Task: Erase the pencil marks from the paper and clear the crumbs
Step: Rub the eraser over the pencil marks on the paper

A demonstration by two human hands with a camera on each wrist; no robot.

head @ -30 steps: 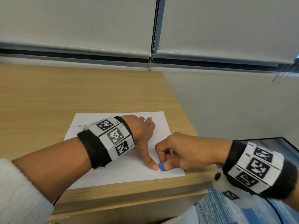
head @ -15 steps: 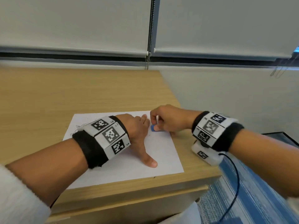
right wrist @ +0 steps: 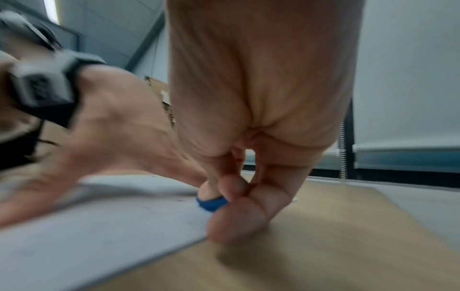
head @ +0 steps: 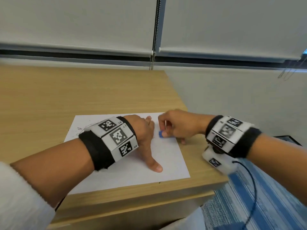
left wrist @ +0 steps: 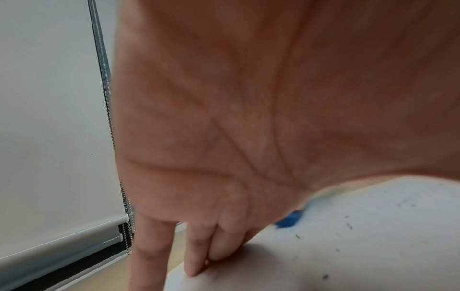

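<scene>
A white sheet of paper lies near the front right corner of the wooden desk. My left hand lies flat on it, fingers straight, thumb stretched toward me. My right hand pinches a small blue eraser and presses it on the paper near its far right corner, just right of my left fingers. The eraser shows between thumb and fingertips in the right wrist view, and as a blue blur past my left palm. Dark crumbs and pencil marks dot the sheet.
The desk ends close on the right and front, with blue striped carpet below. A roller blind chain hangs at the wall behind the desk. A black cable trails from my right wrist camera.
My right hand carried the eraser from the paper's near right area, by my left thumb, up to the far right part. In the last half second it barely shifted. My left hand stayed put.
</scene>
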